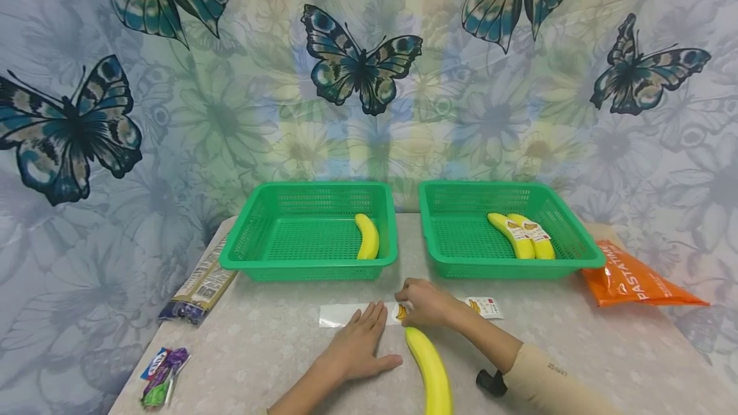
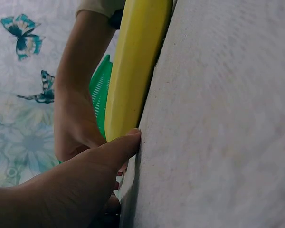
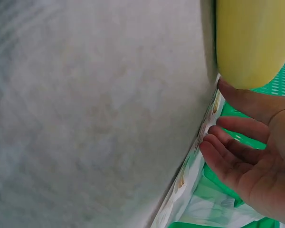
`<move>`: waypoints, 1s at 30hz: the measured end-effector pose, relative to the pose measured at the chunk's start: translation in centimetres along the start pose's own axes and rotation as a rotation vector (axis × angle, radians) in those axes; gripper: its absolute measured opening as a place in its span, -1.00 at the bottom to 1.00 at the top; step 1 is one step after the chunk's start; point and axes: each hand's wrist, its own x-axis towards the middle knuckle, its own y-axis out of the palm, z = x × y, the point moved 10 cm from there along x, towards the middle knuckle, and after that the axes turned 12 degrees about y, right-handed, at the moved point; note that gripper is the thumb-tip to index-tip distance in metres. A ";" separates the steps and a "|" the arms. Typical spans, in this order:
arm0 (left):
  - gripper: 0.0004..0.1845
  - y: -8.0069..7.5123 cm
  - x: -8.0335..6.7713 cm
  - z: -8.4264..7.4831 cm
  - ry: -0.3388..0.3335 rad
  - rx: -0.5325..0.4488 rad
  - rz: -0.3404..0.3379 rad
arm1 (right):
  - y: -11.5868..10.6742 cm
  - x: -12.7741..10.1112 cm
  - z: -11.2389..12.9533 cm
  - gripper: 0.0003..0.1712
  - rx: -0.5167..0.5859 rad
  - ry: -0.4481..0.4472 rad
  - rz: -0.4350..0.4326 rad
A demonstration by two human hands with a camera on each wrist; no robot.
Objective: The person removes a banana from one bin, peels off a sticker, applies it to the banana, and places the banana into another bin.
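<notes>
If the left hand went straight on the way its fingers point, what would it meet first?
Probably the rectangular green plastic basket on the left, near its front right corner. The right hand is close beside that line and might be brushed in passing; depth is hard to judge.

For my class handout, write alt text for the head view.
A person's left hand rests on a white label strip while the right hand touches it. A banana lies nearby; behind, the left green basket holds one plain banana, the right green basket two labelled bananas.
</notes>
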 end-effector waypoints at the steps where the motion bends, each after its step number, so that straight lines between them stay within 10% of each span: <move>1: 0.03 0.1 0.1 -0.1 0.001 0.000 0.002 | 0.1 -0.1 0.0 -0.47 -0.008 -0.007 -0.003; 14: 0.03 -0.1 0.1 0.1 -0.008 -0.015 0.005 | -1.2 0.2 -0.1 -0.99 0.069 -0.059 -0.175; 30: 0.04 0.2 0.1 0.1 -0.016 -0.040 -0.007 | -1.0 0.0 0.4 -0.87 -0.001 -0.075 -0.174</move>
